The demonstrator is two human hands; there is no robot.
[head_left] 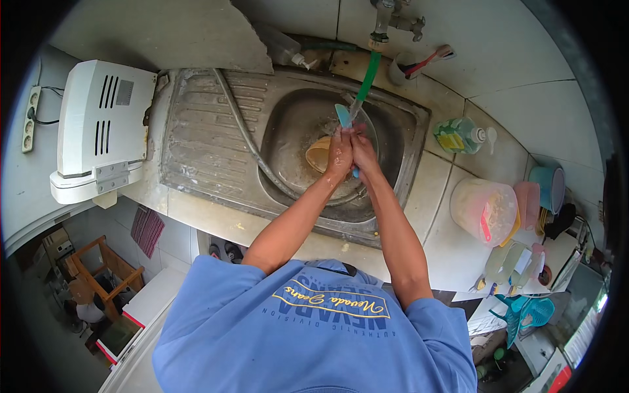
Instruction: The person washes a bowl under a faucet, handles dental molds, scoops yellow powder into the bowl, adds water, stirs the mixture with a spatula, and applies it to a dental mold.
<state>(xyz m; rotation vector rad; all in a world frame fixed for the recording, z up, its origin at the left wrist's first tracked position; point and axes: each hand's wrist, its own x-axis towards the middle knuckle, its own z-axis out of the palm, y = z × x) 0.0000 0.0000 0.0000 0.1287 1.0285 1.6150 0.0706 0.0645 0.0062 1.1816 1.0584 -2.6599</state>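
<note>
Over the steel sink (278,108), my left hand (340,154) and my right hand (364,153) are pressed together, fingers closed. Between them is a slim light-blue utensil (343,115). One end of it shows beyond my fingertips and a bit of blue shows below my right hand; its exact kind is hidden. Water runs from a green hose (370,75) onto my fingers and the utensil. Beneath my left hand a yellowish bowl (318,154) lies in the basin. A clear rounded rim, perhaps another bowl, is partly hidden behind my right hand.
A grey hose (239,121) crosses the drainboard into the basin. The tap (382,26) is at the back, beside a cup with a red brush (429,62). To the right stand a green soap bottle (458,135) and a pink tub (483,211); a white appliance (105,124) is at left.
</note>
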